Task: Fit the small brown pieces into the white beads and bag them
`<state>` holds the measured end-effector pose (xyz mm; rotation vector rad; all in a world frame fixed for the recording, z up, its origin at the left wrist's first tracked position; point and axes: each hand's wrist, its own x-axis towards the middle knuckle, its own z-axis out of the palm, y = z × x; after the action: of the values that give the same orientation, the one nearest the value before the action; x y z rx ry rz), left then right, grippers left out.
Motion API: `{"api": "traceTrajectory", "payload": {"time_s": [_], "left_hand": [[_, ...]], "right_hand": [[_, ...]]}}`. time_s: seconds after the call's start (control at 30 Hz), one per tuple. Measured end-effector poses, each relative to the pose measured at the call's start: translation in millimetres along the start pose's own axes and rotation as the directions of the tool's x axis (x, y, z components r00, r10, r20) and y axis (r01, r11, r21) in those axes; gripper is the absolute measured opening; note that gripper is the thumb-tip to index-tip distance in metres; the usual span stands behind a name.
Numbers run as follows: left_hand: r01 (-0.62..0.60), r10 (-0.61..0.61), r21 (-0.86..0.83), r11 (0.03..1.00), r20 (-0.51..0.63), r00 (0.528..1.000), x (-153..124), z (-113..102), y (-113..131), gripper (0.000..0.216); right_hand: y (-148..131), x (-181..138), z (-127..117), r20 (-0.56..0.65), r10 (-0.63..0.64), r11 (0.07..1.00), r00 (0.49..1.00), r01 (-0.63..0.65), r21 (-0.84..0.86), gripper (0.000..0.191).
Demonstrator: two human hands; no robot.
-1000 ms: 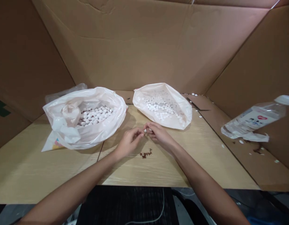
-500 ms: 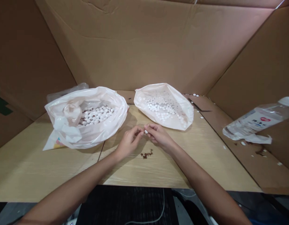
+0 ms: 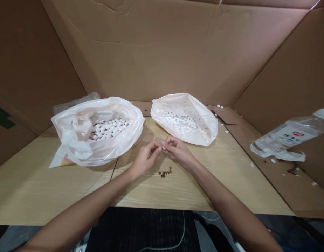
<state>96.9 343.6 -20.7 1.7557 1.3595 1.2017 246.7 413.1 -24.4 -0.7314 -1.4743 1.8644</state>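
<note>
My left hand point(image 3: 144, 158) and my right hand point(image 3: 177, 150) meet over the middle of the wooden table point(image 3: 177, 189), fingers pinched together around a small white piece point(image 3: 163, 147) held between the fingertips. Just below the hands lies a little heap of dark brown bits point(image 3: 165, 172). At the back left stands an open plastic bag point(image 3: 72, 147) holding white pieces mixed with brown bits point(image 3: 108, 127). At the back right lies a second plastic bag point(image 3: 204, 119) with only white pieces point(image 3: 181, 120).
Cardboard walls point(image 3: 164, 52) enclose the table on three sides. A crumpled clear plastic bottle point(image 3: 288, 137) lies on the cardboard flap at the right, with scattered white pieces point(image 3: 273, 160) around it. A dark mat and a thin cable point(image 3: 177, 238) sit below the table's front edge.
Both hands stay pinched together at the same spot with only slight finger movement. The view has shifted a little.
</note>
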Motion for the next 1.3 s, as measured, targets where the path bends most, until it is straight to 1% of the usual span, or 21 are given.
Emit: {"api": "traceTrajectory", "payload": {"time_s": [0.2, 0.33, 0.43, 0.53, 0.63, 0.87, 1.03, 1.3], "left_hand": [[-0.045, 0.046, 0.040, 0.998, -0.020, 0.999, 0.2, 0.5, 0.3, 0.019], [-0.018, 0.022, 0.044, 0.999, -0.069, 0.997, -0.1, 0.6, 2.2, 0.018], [0.011, -0.013, -0.017, 1.000, -0.088, 0.996, -0.2, 1.1, 1.3, 0.017], [0.045, -0.052, -0.096, 0.994, -0.066, 0.996, 0.0, 1.7, -2.9, 0.022], [0.066, -0.072, -0.126, 0.990, -0.042, 0.997, 0.4, 1.6, -6.7, 0.026], [0.070, -0.073, -0.084, 0.994, -0.030, 0.997, 0.2, 0.7, -6.4, 0.028], [0.045, -0.046, -0.034, 0.998, -0.038, 0.998, -0.7, 0.8, -5.8, 0.026], [0.042, -0.043, -0.049, 0.998, -0.017, 0.999, -0.8, 0.6, -5.0, 0.027]], "right_hand": [[2.2, 0.6, 3.0, -0.003, 0.000, 1.000, 1.000, 0.000, 0.001, 0.047], [3.0, 1.1, 3.6, -0.017, -0.012, 1.000, 1.000, 0.012, -0.002, 0.046], [3.1, 1.0, 3.1, -0.024, -0.026, 1.000, 0.999, 0.026, -0.018, 0.045], [2.5, 0.6, 2.8, -0.027, -0.031, 0.999, 0.999, 0.030, -0.033, 0.045], [1.5, 0.1, 3.1, -0.021, -0.038, 0.999, 0.999, 0.037, -0.038, 0.045], [3.0, -1.0, 2.8, -0.030, -0.056, 0.994, 0.998, 0.053, -0.091, 0.044], [5.3, -0.8, 3.1, -0.035, -0.070, 0.991, 0.997, 0.065, -0.114, 0.044], [5.7, -2.9, 3.2, -0.019, -0.087, 0.988, 0.996, 0.084, -0.128, 0.042]]}}
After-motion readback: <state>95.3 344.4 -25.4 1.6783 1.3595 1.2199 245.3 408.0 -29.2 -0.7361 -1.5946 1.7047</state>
